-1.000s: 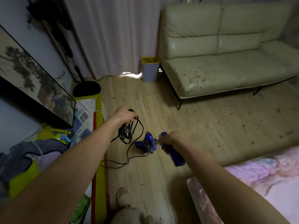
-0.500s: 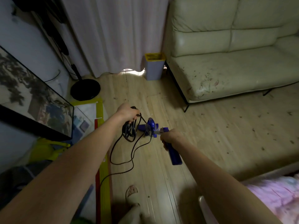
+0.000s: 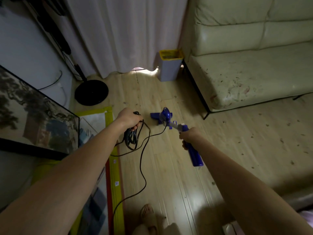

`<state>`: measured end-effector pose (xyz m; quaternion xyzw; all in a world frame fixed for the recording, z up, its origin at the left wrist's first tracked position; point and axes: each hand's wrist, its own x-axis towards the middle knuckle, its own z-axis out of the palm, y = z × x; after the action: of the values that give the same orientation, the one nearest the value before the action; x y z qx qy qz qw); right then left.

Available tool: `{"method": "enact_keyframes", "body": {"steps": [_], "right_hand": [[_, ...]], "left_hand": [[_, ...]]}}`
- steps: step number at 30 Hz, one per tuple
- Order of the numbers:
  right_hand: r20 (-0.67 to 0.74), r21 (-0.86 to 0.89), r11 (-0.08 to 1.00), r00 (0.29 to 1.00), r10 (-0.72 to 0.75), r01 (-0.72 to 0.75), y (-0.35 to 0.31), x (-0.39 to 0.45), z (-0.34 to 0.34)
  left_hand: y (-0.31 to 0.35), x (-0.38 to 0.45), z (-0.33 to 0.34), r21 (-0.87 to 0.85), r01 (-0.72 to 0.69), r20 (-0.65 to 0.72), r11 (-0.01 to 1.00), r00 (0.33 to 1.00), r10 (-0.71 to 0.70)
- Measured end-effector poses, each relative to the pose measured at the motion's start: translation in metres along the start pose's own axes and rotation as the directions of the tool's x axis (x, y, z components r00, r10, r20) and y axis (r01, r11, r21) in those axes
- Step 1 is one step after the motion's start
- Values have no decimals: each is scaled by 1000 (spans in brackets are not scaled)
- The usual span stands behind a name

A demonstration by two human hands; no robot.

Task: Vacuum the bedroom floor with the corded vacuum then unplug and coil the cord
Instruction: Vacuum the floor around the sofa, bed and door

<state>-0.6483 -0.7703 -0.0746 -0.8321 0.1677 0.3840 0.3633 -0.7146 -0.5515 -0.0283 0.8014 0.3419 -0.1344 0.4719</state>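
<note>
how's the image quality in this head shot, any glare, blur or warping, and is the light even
Head view: dim and uneven, with daylight leaking under the curtain beside the bin; a soft glare patch on the floor near the bottom; motion blur smears the debris specks at right; wide-angle warping stretches both forearms; the left hand gripping the cord and the right hand on the vacuum stay fairly sharp.

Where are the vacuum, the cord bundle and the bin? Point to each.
vacuum [image 3: 164,117]: head view, on its blue body near the floor.
cord bundle [image 3: 131,137]: head view, on the black loops hanging below the left hand.
bin [image 3: 169,70]: head view, on its grey front wall.
</note>
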Motion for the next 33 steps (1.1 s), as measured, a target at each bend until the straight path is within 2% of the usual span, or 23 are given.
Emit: {"method": "enact_keyframes", "body": {"steps": [9, 21, 33], "right_hand": [[65, -5, 1000, 998, 10, -10, -41, 32, 13], [100, -69, 998, 995, 13, -7, 5, -3, 20], [148, -297, 953, 989, -11, 55, 99, -86, -36]], "left_hand": [[-1, 32, -14, -31, 26, 36, 999, 999, -25], [1, 8, 1, 18, 5, 54, 1000, 999, -6], [14, -110, 43, -55, -69, -5, 996, 998, 69]]}}
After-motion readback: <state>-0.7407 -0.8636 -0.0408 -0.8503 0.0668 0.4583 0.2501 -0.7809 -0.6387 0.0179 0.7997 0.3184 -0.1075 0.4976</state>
